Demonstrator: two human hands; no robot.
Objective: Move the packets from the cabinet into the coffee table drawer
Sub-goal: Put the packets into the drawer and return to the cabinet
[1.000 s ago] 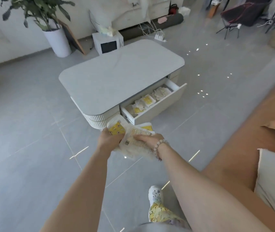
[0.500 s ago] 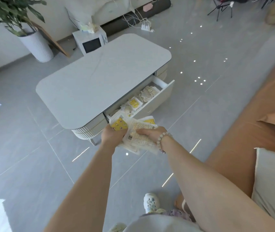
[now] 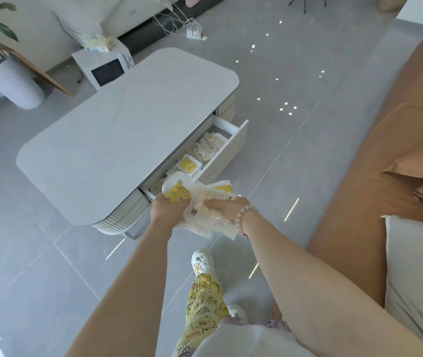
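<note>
I hold a stack of white and yellow packets (image 3: 202, 204) in both hands, just in front of the coffee table's near left corner. My left hand (image 3: 165, 207) grips the stack's left side, under a yellow duck-print packet. My right hand (image 3: 228, 206), with a bead bracelet at the wrist, grips the right side with its thumb pressed on the top packet. The coffee table (image 3: 127, 135) has its drawer (image 3: 233, 148) pulled open toward the sofa. Several packets (image 3: 205, 150) lie inside the drawer.
A brown sofa (image 3: 359, 176) with a pale cushion (image 3: 416, 274) runs along the right. A white box (image 3: 107, 68) and a potted plant (image 3: 4, 73) stand behind the table. A power strip with cables (image 3: 195, 33) lies on the grey tiled floor (image 3: 37, 266).
I have walked closer to the coffee table, and the packet stack in both hands now hangs at the drawer's near end. My grip on the stack is unchanged.
</note>
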